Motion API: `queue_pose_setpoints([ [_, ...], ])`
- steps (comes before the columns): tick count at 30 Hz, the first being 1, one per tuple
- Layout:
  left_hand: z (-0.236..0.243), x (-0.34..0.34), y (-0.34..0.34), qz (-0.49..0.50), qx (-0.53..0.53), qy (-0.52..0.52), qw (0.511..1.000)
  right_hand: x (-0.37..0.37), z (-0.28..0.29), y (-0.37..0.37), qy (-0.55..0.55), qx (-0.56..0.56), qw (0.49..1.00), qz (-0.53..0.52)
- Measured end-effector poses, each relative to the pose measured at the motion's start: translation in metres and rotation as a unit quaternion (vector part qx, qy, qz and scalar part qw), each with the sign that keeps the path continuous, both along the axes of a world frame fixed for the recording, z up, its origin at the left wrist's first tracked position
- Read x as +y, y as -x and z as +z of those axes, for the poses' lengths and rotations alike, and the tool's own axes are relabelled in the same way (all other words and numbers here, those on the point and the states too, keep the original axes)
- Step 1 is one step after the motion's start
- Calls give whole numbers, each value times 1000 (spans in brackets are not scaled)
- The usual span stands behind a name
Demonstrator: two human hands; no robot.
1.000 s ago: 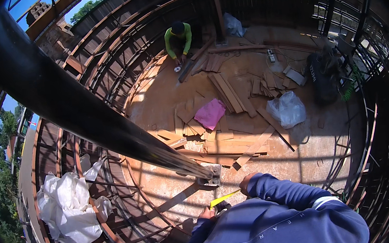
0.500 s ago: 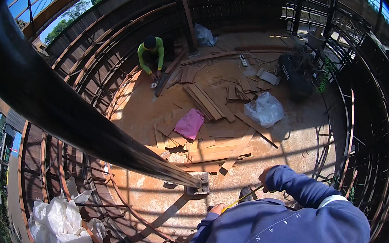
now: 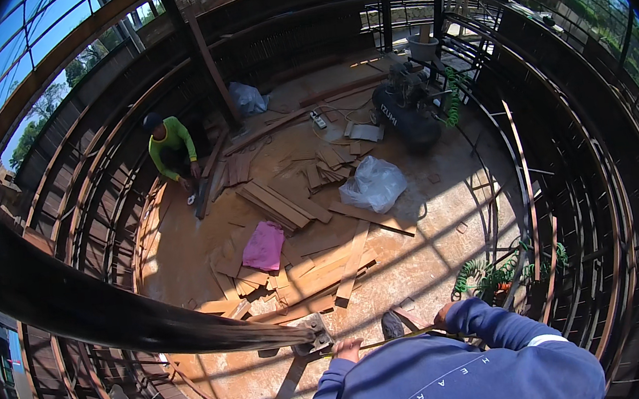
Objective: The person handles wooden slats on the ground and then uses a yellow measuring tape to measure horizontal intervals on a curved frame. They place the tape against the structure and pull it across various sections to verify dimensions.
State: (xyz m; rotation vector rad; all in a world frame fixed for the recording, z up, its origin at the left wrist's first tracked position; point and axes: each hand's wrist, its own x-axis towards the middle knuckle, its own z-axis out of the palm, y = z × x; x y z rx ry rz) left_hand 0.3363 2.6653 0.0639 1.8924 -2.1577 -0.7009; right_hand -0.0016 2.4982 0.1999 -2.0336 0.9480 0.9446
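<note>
My left hand (image 3: pixel 347 349) and right hand (image 3: pixel 442 315) — fingers closed — grip a thin yellow measuring tape (image 3: pixel 375 344), spanning beside my blue sweatshirt (image 3: pixel 434 375).

Glossy metal pole (image 3: pixel 95 302), matt wooden boards (image 3: pixel 322 276), crinkled plastic bag (image 3: pixel 373 185), matt cloth sweatshirt (image 3: pixel 441 363)

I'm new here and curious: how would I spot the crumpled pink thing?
Follow the thick black post from the left to its foot. Just beyond lie loose wooden boards, with the pink thing on top. Its colour sets it apart from the boards and whitish plastic bag.
</note>
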Motion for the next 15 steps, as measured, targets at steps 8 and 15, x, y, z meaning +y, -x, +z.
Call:
queue_pose_setpoints([
  [8,4,1,-20,133,109,-18,985,21,-105,74,87,124,985,-87],
  [15,-17,60,-53,217,72,-265,937,33,-76,86,113,144,983,23],
])
